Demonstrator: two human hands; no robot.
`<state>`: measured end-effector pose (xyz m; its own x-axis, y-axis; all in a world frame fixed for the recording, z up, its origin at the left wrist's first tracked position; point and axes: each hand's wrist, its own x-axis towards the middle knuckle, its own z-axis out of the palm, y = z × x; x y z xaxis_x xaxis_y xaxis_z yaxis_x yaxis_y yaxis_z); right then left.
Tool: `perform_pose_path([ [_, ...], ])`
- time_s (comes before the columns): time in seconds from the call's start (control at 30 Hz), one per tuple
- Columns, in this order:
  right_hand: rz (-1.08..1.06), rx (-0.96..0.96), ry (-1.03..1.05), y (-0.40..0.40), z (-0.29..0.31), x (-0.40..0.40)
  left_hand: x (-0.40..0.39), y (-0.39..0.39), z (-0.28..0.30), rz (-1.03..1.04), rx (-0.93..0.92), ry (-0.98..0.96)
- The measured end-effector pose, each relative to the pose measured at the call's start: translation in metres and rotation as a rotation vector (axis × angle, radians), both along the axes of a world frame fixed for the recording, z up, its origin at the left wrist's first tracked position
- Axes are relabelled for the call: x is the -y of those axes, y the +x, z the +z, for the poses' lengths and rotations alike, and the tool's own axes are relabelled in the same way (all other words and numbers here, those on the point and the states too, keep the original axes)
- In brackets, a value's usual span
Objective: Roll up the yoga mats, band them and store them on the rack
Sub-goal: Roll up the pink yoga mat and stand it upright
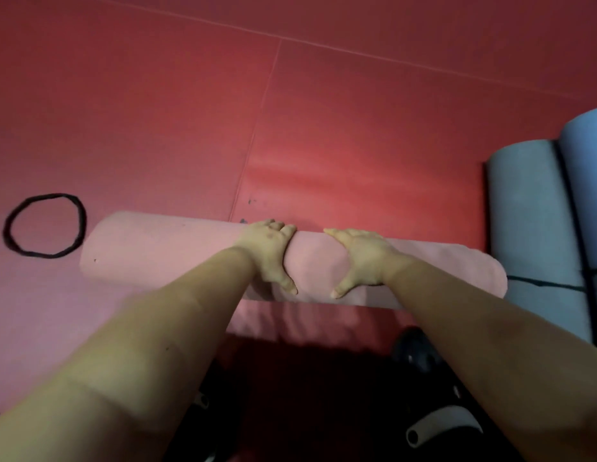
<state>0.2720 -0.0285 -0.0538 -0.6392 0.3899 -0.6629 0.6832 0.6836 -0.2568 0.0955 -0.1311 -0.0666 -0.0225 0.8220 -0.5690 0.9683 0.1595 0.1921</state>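
Grip: both hands are lying over the top of the pink mat (177, 251), fingers wrapping over its far side and thumbs reaching toward the near side, clasping the roll.
Left hand (269, 251): it is sitting near the middle of the roll, fingertips curling out of sight behind it.
Right hand (360, 258): it is lying just beside the left one, a strip of mat showing between them.
Pink mat: it is lying rolled up crosswise on the red floor (323, 128), with a flat pink flap showing under its near edge.
Band (45, 225): a black loop is lying flat on the floor just off the roll's left end, not touching it.
Blue mats (537, 228): two rolled ones are lying side by side at the right, and the pink roll's right end is reaching right up to the nearer one; thin black bands are crossing them.
Near edge: dark shapes with white parts are showing between the forearms, too dim to identify.
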Motion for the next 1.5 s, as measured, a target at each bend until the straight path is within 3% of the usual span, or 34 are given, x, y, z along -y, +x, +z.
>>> perform_pose_path([
  [0.17, -0.030, -0.400, 0.340, 0.033, -0.012, 0.049, 0.019, 0.000, 0.001, 0.045, -0.001, 0.152],
  [0.23, -0.164, -0.569, 0.406, 0.032, -0.026, 0.044, 0.032, 0.003, -0.005, 0.138, 0.035, 0.463],
  [0.3, -0.368, -0.578, 0.295, 0.018, -0.023, 0.021, 0.038, 0.013, -0.015, 0.289, 0.017, 0.777],
  [0.33, -0.434, -0.540, 0.225, 0.011, -0.020, 0.008, 0.034, 0.015, -0.020, 0.354, 0.028, 0.833],
  [0.47, -0.287, -0.415, 0.289, -0.005, -0.017, -0.005, 0.004, 0.006, -0.026, 0.428, 0.146, 0.658],
  [0.63, -0.100, -0.212, 0.400, -0.017, -0.025, -0.007, -0.026, -0.009, -0.026, 0.438, 0.060, 0.581],
  [0.7, -0.084, -0.180, 0.331, -0.025, -0.022, -0.028, -0.034, 0.005, -0.013, 0.715, 0.000, 0.645],
  [0.77, -0.089, -0.154, 0.218, -0.036, -0.018, -0.048, -0.041, 0.025, -0.003, 1.327, 0.029, 0.620],
  [0.83, -0.080, -0.142, 0.182, -0.042, -0.015, -0.060, -0.047, 0.030, -0.007, 2.048, 0.431, 0.345],
  [0.87, -0.072, -0.152, 0.183, -0.043, -0.014, -0.061, -0.049, 0.031, -0.010, 2.282, 0.711, 0.225],
  [0.9, -0.061, -0.172, 0.191, -0.041, -0.014, -0.060, -0.050, 0.031, -0.008, 2.353, 0.979, 0.077],
  [0.93, -0.052, -0.197, 0.208, -0.038, -0.016, -0.057, -0.050, 0.031, -0.007, 2.277, 1.201, -0.020],
  [0.97, -0.046, -0.225, 0.227, -0.035, -0.018, -0.053, -0.050, 0.031, -0.008, 2.185, 1.291, -0.012],
  [1.07, -0.065, -0.274, 0.246, -0.032, -0.021, -0.048, -0.053, 0.026, -0.015, 2.062, 1.421, -0.023],
  [1.13, -0.071, -0.272, 0.253, -0.034, -0.019, -0.049, -0.054, 0.022, -0.032, 2.126, 1.451, 0.134],
  [1.2, -0.079, -0.291, 0.314, -0.036, -0.010, -0.045, -0.055, 0.020, -0.028, 2.138, 1.342, 0.266],
  [1.3, -0.192, -0.483, 0.490, -0.036, 0.017, -0.032, -0.063, 0.011, 0.035, 2.039, 1.171, 0.619],
  [1.4, -0.432, -0.751, 0.532, -0.040, 0.065, -0.021, -0.072, 0.003, 0.105, 1.729, 1.013, 0.787],
  [1.5, -0.438, -0.842, 0.496, -0.048, 0.132, -0.008, -0.062, 0.004, 0.178, 1.405, 0.816, 0.918],
])
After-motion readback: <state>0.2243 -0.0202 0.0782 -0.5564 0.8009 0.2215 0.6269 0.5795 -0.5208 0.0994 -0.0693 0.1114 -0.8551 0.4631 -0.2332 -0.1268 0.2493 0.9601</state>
